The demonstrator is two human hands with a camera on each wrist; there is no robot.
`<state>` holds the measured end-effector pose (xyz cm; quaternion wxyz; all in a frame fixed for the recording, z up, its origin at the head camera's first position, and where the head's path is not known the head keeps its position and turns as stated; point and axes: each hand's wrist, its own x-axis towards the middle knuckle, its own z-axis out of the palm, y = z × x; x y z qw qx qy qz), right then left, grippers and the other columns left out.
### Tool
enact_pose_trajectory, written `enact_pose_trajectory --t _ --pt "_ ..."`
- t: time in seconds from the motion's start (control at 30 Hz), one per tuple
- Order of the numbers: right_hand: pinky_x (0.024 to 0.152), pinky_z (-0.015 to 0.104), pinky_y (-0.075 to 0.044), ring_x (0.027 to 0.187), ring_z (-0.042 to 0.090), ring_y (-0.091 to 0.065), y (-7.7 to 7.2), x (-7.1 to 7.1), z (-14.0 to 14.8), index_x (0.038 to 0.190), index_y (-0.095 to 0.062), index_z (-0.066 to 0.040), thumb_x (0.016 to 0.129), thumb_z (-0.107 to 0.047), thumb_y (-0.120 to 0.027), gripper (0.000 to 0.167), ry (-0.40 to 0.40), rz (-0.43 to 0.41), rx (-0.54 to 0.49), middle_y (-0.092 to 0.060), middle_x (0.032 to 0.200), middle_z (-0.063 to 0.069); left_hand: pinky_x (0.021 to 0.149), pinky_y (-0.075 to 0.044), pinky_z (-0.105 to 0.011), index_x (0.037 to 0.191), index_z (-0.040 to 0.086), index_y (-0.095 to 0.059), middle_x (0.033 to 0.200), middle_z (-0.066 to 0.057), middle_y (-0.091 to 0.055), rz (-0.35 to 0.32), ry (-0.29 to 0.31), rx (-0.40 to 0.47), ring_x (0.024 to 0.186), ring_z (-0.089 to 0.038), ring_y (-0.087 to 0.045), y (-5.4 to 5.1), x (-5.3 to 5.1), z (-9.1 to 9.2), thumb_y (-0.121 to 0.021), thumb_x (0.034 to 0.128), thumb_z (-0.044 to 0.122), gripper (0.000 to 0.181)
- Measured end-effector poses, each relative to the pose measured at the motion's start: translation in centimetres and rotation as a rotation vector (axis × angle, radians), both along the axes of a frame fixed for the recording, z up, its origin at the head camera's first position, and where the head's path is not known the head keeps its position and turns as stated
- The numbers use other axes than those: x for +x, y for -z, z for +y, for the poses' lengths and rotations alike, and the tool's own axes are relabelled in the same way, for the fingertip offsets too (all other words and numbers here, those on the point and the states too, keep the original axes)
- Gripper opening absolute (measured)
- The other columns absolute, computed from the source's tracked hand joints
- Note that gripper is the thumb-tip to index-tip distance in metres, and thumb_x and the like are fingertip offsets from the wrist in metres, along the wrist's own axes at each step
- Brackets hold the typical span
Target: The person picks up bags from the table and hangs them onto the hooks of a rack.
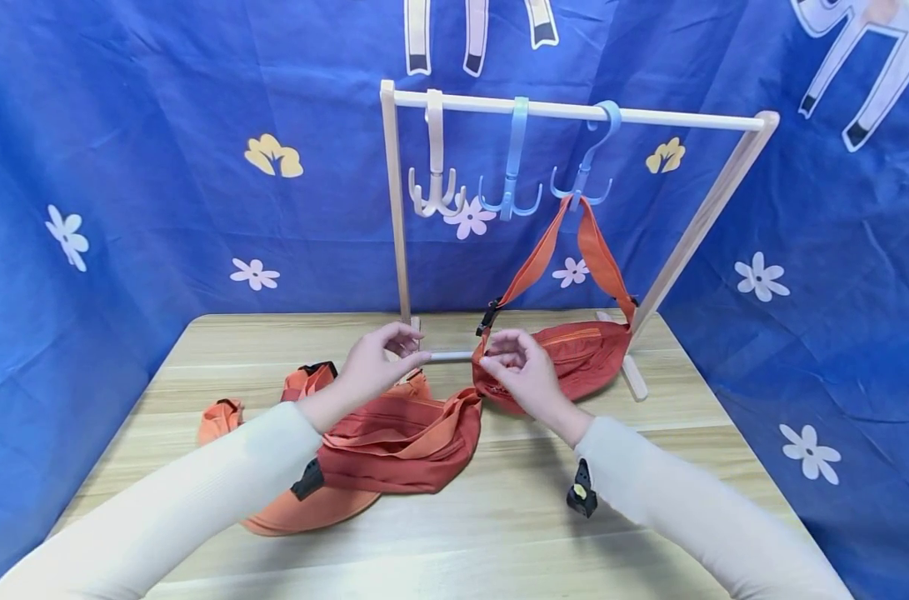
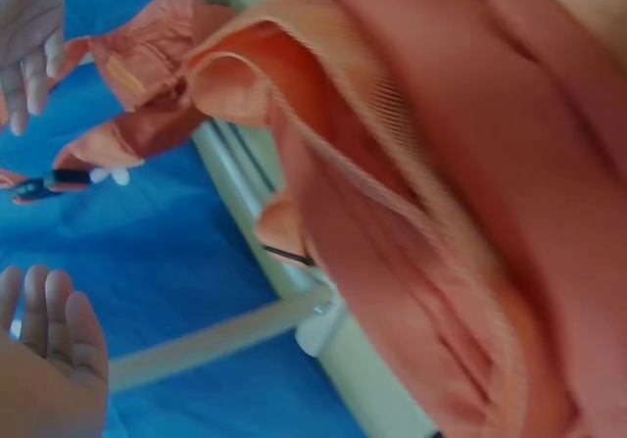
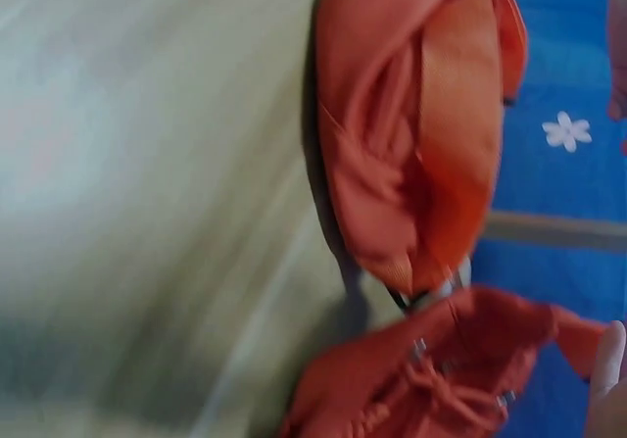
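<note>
A blue curtain (image 1: 154, 192) with white flowers and yellow blooms rises left of the hands, beyond them and to the right. Below the hands spreads a pale wood-grained table (image 1: 484, 542). Left of the left hand, an orange strap end (image 1: 217, 421) lies crumpled. Under that wrist and nearer the person is a red bag (image 1: 442, 454) on the table, partly covered by the left sleeve (image 1: 229, 475). The left hand (image 1: 382, 358) has loosely bent fingers, thumb apart, gripping nothing. Beyond it stands a rack (image 1: 394, 200), its low bar partly hidden behind the hands and bag.

The right hand (image 1: 525, 375) is loosely curved, thumb apart, in front of the near end of a second bag (image 1: 589, 367); whether it touches the fabric I cannot tell. That bag hangs right of the hand by its strap from a blue hook (image 1: 585, 162); whether its underside meets the table is unclear. Animal figures above the hands are cut off, and both wrist views are blurred.
</note>
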<state>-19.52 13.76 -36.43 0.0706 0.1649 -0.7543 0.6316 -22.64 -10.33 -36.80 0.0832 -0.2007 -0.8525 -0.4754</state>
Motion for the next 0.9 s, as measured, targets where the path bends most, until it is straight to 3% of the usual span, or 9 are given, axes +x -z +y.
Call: enact_pose_trajectory --t 0.37,0.73,0.9 --pt "0.078 0.029 -0.052 0.093 0.039 -0.062 2.8 1.1 -3.0 0.115 -0.05 0.011 0.084 0.008 -0.066 0.035 -0.152 -0.034 -0.059 -0.06 0.105 0.025 0.067 -0.046 -0.03 0.109 0.003 -0.064 0.09 -0.006 -0.066 -0.04 0.064 0.024 0.081 -0.019 -0.06 2.0 1.5 -3.8 -0.073 0.0848 0.013 0.027" --pt "0.086 0.049 -0.047 0.098 0.043 -0.06 4.5 2.7 -6.1 0.115 -0.049 0.014 0.084 0.006 -0.067 0.037 -0.263 0.009 -0.013 -0.06 0.106 0.027 0.069 -0.048 -0.031 0.113 0.006 -0.064 0.098 -0.012 -0.065 -0.131 0.141 -0.036 0.085 -0.017 -0.06 3.4 2.1 -7.2 -0.071 0.0865 0.016 0.029" --pt "0.09 0.047 -0.045 0.1 0.04 -0.061 5.9 3.1 -7.1 0.115 -0.052 0.009 0.084 0.001 -0.07 0.037 -0.272 0.048 0.058 -0.062 0.107 0.022 0.072 -0.05 -0.031 0.113 0.003 -0.063 0.099 -0.016 -0.064 -0.175 0.196 -0.048 0.085 -0.019 -0.06 4.2 2.4 -8.4 -0.071 0.0867 0.014 0.03"
